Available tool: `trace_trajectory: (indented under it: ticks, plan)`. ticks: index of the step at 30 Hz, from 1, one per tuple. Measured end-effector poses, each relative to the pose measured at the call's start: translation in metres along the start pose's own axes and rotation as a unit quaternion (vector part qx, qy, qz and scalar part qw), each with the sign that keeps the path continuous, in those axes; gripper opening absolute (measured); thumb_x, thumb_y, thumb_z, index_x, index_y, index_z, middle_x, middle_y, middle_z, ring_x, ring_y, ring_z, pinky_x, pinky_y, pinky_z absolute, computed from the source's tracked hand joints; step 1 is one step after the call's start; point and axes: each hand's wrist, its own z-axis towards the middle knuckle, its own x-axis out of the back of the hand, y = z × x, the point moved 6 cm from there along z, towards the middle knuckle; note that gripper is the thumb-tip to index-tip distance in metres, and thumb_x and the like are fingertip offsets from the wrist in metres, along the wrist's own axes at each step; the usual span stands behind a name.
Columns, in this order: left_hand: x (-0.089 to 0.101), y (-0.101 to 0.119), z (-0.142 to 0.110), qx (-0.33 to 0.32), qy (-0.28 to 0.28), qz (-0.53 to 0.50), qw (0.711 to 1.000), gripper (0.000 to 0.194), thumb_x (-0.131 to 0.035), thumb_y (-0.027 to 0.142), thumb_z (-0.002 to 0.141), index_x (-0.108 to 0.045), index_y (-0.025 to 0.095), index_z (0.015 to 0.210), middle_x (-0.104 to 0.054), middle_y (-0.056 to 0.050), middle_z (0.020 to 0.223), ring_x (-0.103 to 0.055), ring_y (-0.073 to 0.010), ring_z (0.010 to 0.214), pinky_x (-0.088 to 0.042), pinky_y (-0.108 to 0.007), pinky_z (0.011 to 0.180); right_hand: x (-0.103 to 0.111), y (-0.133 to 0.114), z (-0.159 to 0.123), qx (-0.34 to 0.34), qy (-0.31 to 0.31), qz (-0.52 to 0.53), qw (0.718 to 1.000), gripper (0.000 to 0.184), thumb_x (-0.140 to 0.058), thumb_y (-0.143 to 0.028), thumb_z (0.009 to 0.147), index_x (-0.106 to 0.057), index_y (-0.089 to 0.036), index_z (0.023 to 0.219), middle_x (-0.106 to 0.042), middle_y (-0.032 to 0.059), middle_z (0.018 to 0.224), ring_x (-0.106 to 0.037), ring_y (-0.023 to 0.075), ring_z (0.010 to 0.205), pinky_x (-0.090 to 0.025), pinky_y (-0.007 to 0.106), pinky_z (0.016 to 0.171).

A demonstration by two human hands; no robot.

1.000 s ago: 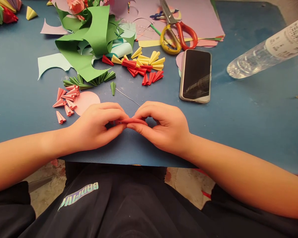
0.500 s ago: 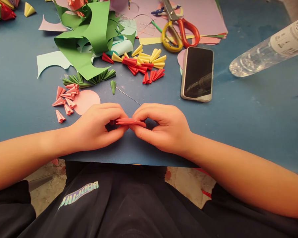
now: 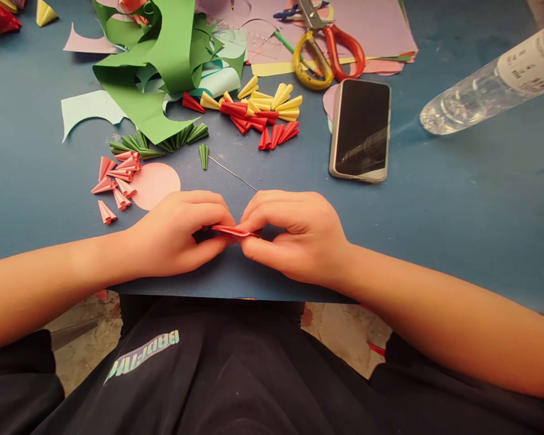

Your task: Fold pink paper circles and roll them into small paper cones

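My left hand and my right hand meet near the table's front edge, both closed. Between their thumbs and fingers they pinch a folded piece of pink paper, seen nearly edge-on. Just beyond my left hand lies a flat pink paper circle, with several small folded pink paper cones beside it. A single green paper cone lies past my fingers, and a thin needle-like rod runs from it toward my right hand.
Red cones, yellow cones and cut green paper lie farther back. Scissors rest on paper sheets. A phone lies to the right, and a plastic bottle lies beyond it.
The pink paper between my fingers is pressed flatter and shows less of itself than before. My hands stay almost in place; the view has shifted slightly.
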Motion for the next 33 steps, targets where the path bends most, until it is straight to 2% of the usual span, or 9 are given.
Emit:
trace_trajectory:
  ticks: [7,13,18,20,22,26,29,31,33]
  plan:
    - [0.002,0.002,0.002,0.017,-0.018,-0.042,0.999,0.017,-0.061,0.006,0.087,-0.068,0.020,0.081,-0.070,-0.003,0.078,-0.061,-0.0141,0.066,-0.047,-0.026,0.060,0.003,-0.007,0.001,0.066,-0.013,0.013,0.998,0.020,-0.067,-0.007,0.088,-0.067,-0.022,0.076,-0.069,0.0026,0.071,-0.064,0.0148,0.065,-0.054,0.029,0.063]
    - [0.003,0.000,0.005,0.042,-0.026,-0.062,0.997,0.022,-0.064,0.017,0.094,-0.063,0.021,0.073,-0.066,-0.001,0.071,-0.057,-0.0134,0.062,-0.046,-0.027,0.060,0.003,-0.009,0.001,0.038,-0.020,0.012,0.999,0.026,-0.060,-0.018,0.100,-0.070,-0.024,0.078,-0.074,0.0038,0.074,-0.069,0.0158,0.068,-0.060,0.029,0.066]
    - [0.003,-0.009,0.004,0.080,-0.025,-0.059,0.995,0.022,-0.068,0.019,0.091,-0.061,0.019,0.070,-0.062,0.002,0.065,-0.051,-0.0106,0.058,-0.041,-0.024,0.056,0.017,-0.007,0.000,-0.003,0.066,0.001,0.998,0.033,-0.053,-0.024,0.107,-0.075,-0.025,0.083,-0.078,0.0036,0.080,-0.074,0.0175,0.075,-0.062,0.032,0.070]
    - [0.003,-0.012,0.004,0.095,-0.026,-0.062,0.993,0.021,-0.067,0.022,0.091,-0.062,0.019,0.071,-0.063,0.002,0.066,-0.051,-0.0105,0.058,-0.041,-0.024,0.056,0.020,-0.004,0.001,-0.006,0.060,-0.004,0.998,0.036,-0.051,-0.028,0.108,-0.075,-0.026,0.083,-0.078,0.0037,0.079,-0.074,0.0186,0.074,-0.061,0.033,0.067]
    - [0.003,-0.013,0.004,0.103,-0.022,-0.070,0.992,0.019,-0.067,0.022,0.091,-0.064,0.018,0.073,-0.064,0.002,0.066,-0.052,-0.0105,0.058,-0.042,-0.024,0.056,0.019,-0.002,0.002,-0.003,0.025,-0.019,1.000,0.031,-0.055,-0.030,0.106,-0.073,-0.026,0.082,-0.077,0.0028,0.077,-0.073,0.0185,0.071,-0.060,0.034,0.065]
    - [0.006,-0.015,0.002,0.124,0.005,-0.071,0.990,0.019,-0.066,0.027,0.095,-0.068,0.017,0.079,-0.067,0.000,0.069,-0.054,-0.0108,0.060,-0.042,-0.024,0.054,0.017,-0.001,0.004,0.018,-0.002,-0.049,0.999,0.020,-0.065,-0.022,0.099,-0.069,-0.026,0.079,-0.075,0.0003,0.072,-0.070,0.0163,0.065,-0.057,0.032,0.061]
    - [0.006,-0.019,-0.001,0.146,0.036,-0.108,0.983,0.014,-0.068,0.030,0.096,-0.072,0.017,0.100,-0.075,-0.003,0.086,-0.067,-0.0135,0.069,-0.051,-0.024,0.058,0.016,-0.001,0.003,0.027,0.008,-0.058,0.998,0.020,-0.067,-0.020,0.097,-0.066,-0.025,0.077,-0.074,0.0001,0.071,-0.071,0.0159,0.064,-0.057,0.031,0.061]
    - [0.006,-0.023,-0.004,0.164,0.080,-0.152,0.971,0.025,-0.075,0.030,0.091,-0.067,0.018,0.111,-0.078,-0.004,0.094,-0.072,-0.0156,0.075,-0.057,-0.025,0.062,0.014,0.000,0.003,0.026,0.011,-0.066,0.997,0.021,-0.067,-0.020,0.097,-0.066,-0.025,0.076,-0.074,-0.0002,0.070,-0.071,0.0160,0.064,-0.056,0.030,0.061]
    - [0.006,-0.028,-0.007,0.177,0.124,-0.189,0.958,0.032,-0.079,0.027,0.088,-0.060,0.020,0.112,-0.078,-0.005,0.097,-0.075,-0.0170,0.078,-0.062,-0.028,0.066,0.013,0.001,0.002,0.025,0.012,-0.075,0.997,0.021,-0.067,-0.021,0.096,-0.066,-0.025,0.076,-0.074,-0.0002,0.070,-0.070,0.0158,0.064,-0.056,0.030,0.060]
